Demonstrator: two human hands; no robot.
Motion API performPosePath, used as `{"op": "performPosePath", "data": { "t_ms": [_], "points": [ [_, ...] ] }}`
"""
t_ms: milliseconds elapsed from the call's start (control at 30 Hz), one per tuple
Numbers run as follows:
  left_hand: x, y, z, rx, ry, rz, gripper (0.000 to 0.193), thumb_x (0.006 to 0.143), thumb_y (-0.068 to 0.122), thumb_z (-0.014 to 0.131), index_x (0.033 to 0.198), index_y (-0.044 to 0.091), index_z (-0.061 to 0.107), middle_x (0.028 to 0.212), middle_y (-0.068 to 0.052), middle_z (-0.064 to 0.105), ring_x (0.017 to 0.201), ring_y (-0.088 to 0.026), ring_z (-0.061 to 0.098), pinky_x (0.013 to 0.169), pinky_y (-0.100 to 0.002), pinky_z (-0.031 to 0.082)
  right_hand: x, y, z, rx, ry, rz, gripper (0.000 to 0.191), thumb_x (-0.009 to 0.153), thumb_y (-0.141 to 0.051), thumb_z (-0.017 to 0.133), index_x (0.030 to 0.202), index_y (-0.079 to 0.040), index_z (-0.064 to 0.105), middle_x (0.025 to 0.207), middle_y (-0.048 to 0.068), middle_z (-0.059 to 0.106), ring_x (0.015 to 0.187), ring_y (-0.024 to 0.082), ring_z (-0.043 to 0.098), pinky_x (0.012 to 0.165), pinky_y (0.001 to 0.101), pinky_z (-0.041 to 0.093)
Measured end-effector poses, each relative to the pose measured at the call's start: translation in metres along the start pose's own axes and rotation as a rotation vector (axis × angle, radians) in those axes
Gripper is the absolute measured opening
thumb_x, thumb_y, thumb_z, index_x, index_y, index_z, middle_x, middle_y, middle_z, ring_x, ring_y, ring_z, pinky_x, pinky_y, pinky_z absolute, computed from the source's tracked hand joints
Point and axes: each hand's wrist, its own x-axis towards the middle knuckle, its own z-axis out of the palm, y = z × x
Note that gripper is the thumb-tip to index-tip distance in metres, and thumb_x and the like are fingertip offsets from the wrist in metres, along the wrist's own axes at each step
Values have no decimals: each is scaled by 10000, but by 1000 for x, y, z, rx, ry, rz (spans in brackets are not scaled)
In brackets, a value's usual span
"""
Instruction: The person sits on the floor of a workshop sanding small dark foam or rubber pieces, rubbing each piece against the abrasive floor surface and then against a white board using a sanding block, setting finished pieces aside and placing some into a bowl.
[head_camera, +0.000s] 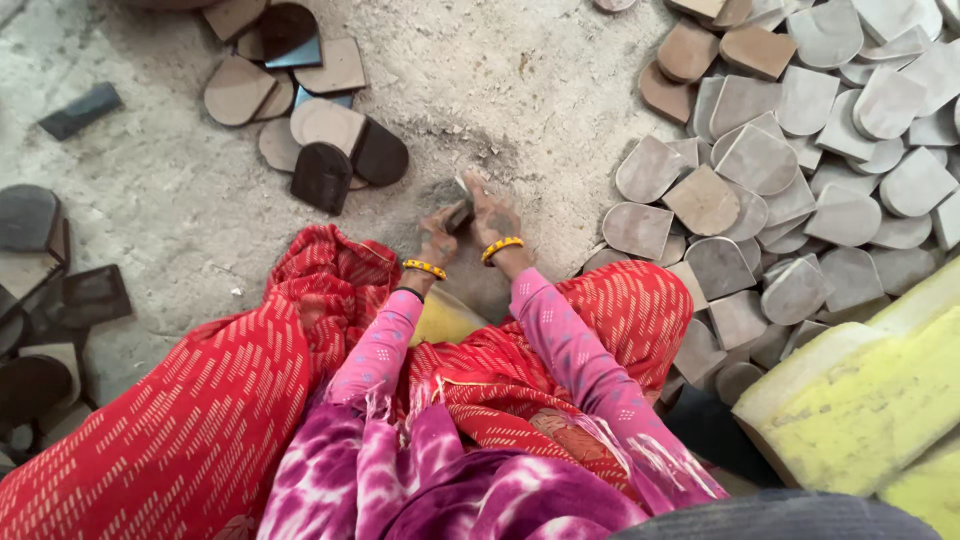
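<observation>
Both my hands meet low over the dusty grey ground in front of my knees. My left hand (436, 238) and my right hand (494, 214) are closed together on a small dark block (460, 213), pressed against the ground. Grey dust coats my fingers. Each wrist wears a yellow bangle, and my sleeves are pink with a dotted pattern. A red patterned cloth covers my legs to either side.
A large heap of grey arch-shaped flat pieces (790, 170) lies at the right. A smaller cluster of brown and dark arch-shaped pieces (310, 120) lies at upper left, more dark ones (40, 290) at far left. Yellow foam blocks (870, 390) sit at lower right.
</observation>
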Motion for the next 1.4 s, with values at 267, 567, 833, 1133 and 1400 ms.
{"op": "performPosePath", "data": {
  "t_ms": [267, 567, 833, 1133, 1400],
  "points": [
    [-3, -14, 10, 29, -155, -309, 275, 1005, 208, 586, 1181, 44, 719, 1166, -203, 749, 1031, -288, 746, 846, -394, 573, -20, -31, -23, -106, -82, 66, 697, 983, -75, 454, 1623, -323, 333, 1102, 162, 722, 959, 369, 681, 821, 517, 551],
    [-4, -22, 8, -72, -96, -212, 323, 1027, 228, 550, 1267, 42, 661, 1198, -172, 728, 1042, -257, 712, 852, -375, 561, -30, -15, -15, -216, 120, -160, 820, 841, -6, 454, 1598, -294, 321, 1394, 123, 668, 871, 412, 690, 713, 517, 574],
    [0, -23, 10, -175, -92, -133, 372, 1047, 247, 518, 1344, 40, 609, 1226, -145, 709, 1052, -228, 681, 857, -359, 550, -29, -27, -19, -307, -35, -42, 712, 964, -171, 510, 1639, -291, 318, 1200, 128, 752, 955, 442, 674, 762, 522, 575],
    [10, -19, 3, -657, -70, -9, 432, 1010, 87, 621, 1431, 2, 581, 1323, -190, 659, 1106, -253, 695, 830, -328, 591, -13, -23, -25, -236, -155, 132, 704, 967, -152, 494, 1628, -308, 308, 1044, 155, 751, 906, 416, 688, 733, 563, 545],
    [-3, -23, 3, 138, -258, -460, 316, 992, 196, 708, 1290, 93, 692, 1214, -136, 748, 1006, -236, 737, 828, -349, 583, -22, -50, -39, -265, -33, -6, 751, 832, -89, 560, 1550, -216, 380, 1376, 148, 632, 1043, 454, 643, 693, 537, 572]
  ]
}}
